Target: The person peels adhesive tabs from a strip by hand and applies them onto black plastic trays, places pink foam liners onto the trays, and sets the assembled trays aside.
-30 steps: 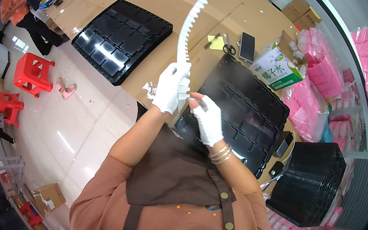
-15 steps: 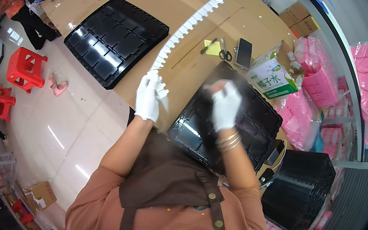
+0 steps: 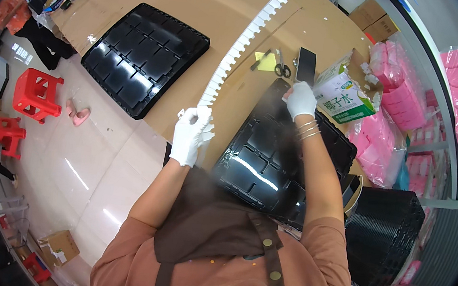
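Observation:
My left hand, in a white glove, pinches the lower end of a long white strip with tabs along one edge. From there the strip arches up past the table's far side. My right hand, gloved too, is over the far edge of a black moulded plastic tray. Its fingers are drawn together, and whatever they may hold is too small to make out. This tray lies in front of me, partly covered by my right forearm. A second black tray sits to the left, apart from both hands.
Beyond the near tray lie a phone, scissors and a yellow note pad. An opened carton and pink bagged packs stand right. Stacked black trays are at my lower right. Red stools stand on the left floor.
My right hand has moved away and slightly right, from over the tray's middle to its far edge near the phone. My left hand still holds the strip, slightly lower and to the right.

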`<state>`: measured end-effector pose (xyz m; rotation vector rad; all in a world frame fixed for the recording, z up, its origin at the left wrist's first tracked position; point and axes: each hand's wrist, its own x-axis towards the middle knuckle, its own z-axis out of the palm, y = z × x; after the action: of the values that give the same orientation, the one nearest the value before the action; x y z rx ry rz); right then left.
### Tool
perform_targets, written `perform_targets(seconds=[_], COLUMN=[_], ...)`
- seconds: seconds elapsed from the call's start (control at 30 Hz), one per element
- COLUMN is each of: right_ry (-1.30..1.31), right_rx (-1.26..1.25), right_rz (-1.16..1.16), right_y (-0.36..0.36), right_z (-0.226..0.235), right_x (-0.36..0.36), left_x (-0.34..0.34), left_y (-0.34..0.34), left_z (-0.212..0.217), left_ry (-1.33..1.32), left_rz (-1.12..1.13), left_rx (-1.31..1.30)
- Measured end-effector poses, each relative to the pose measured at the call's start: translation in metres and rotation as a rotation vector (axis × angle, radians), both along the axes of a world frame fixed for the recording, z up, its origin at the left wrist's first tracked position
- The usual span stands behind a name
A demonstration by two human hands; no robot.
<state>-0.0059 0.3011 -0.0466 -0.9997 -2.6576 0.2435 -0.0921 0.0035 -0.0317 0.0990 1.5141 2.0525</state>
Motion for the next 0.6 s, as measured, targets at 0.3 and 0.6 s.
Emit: perform_targets(seconds=[0.3,0.6], right_ry=[0.535,0.760], right_rx=[-0.634,-1.326], right_rz=[0.179,-0.073], right_y=[-0.167,-0.221], right_z=[0.053,0.039], right_x=[0.036,0.033], left_x=[0.017,0.030], left_y=[0.000,-0.007], left_z=[0.015,0.014], left_ry=[-0.066,0.046], left_rz=[-0.048,-0.092], left_rx=[0.056,0.052])
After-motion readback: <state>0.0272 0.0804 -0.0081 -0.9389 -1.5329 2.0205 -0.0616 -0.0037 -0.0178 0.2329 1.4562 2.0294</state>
